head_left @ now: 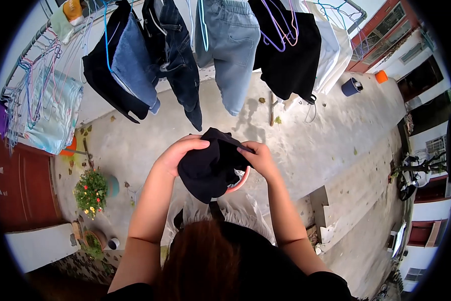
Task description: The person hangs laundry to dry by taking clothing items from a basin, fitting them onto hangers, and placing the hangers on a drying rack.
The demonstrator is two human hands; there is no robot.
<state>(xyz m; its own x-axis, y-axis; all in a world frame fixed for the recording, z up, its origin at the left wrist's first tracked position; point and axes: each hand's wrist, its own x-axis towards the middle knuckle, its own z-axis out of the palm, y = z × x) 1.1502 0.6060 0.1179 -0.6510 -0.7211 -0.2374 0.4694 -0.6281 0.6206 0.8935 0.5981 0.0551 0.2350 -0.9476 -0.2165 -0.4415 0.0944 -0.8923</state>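
Observation:
Between my hands, in front of my body, is a bunched black cloth garment point(203, 168), with a dark opening facing up on its right side. Its exact kind does not show. My left hand point(181, 152) grips the left upper edge, thumb on top and fingers hidden behind the fabric. My right hand point(258, 156) pinches the right edge between thumb and fingers. Below the cloth a pink curved rim point(241, 181) shows in part; what it belongs to is mostly covered.
Ahead hangs a rack of laundry: light blue jeans point(233, 50), dark jeans point(182, 67), a black garment point(293, 55) and bare hangers point(40, 80). A flowering plant point(90, 193) stands at left. A dark blue bucket point(351, 87) sits at far right on the concrete ground point(330, 155).

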